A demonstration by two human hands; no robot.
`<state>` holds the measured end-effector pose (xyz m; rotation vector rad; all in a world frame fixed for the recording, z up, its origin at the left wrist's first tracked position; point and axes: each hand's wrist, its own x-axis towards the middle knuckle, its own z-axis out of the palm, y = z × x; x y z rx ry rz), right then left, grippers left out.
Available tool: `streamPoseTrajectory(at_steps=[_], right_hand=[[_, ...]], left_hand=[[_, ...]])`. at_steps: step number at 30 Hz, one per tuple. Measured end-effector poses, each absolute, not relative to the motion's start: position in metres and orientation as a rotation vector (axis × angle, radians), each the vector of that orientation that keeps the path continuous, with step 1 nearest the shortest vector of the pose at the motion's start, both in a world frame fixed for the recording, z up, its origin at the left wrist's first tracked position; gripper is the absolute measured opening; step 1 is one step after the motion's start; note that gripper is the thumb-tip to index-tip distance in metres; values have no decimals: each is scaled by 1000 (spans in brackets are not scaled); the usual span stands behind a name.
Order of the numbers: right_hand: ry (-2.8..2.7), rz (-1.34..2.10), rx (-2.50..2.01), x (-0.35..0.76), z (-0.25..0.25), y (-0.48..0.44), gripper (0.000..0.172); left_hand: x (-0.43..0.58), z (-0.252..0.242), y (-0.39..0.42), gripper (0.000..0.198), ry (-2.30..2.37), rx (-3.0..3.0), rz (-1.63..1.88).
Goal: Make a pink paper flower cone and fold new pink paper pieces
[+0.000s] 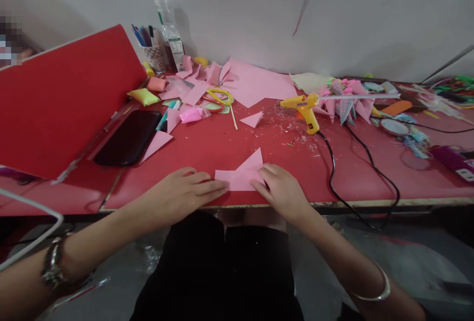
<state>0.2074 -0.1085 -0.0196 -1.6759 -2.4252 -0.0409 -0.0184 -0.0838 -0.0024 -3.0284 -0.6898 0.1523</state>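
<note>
A pink paper (240,179) lies at the red table's front edge, with one corner folded up into a point. My left hand (188,190) rests flat on the table, its fingertips touching the paper's left end. At the right end, my right hand (279,185) pinches the paper between thumb and fingers. Just beyond is a small folded pink triangle (253,119). Another pink triangle (157,144) lies to the left, beside a black phone (128,137).
A yellow glue gun (304,109) lies at the right, its black cord hanging over the edge. Behind are pink sheets (255,81), yellow-handled scissors (220,96), a glass bottle (173,39) and a pen cup (154,58). A red board (70,99) stands left.
</note>
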Motion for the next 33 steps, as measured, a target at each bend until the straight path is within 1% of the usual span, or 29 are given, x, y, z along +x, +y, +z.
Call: streamPoseTrajectory(at_steps=[4,9,11,13,16,21,29,33], right_hand=[[-2358,-69,-1598,211,-21,-110,18],[-2450,-355,-1269,207,-24,-117,25],[-2548,-350,-1111,201,-25,-121,26],[-2616,-249,-1058,195,-26,-125,27],[-2622,-109,-1109,190,-26,-129,30],[-2521,10,-1219,201,-27,-131,30],[-2380,29,-1319,223,-28,-136,26],[-2355,34,-1353,231,-27,-139,26]], left_hand=[[-30,-2,-87,45,-766,-3021,220],[-31,-1,-84,44,-759,-3005,255],[-29,-1,-84,41,-743,-2999,244],[-29,-1,-84,39,-729,-2998,227],[-30,-4,-84,36,-701,-3008,190],[-36,-10,-81,36,-619,-3034,57],[-39,-8,-78,42,-653,-3098,144],[-39,-6,-77,43,-653,-3121,121]])
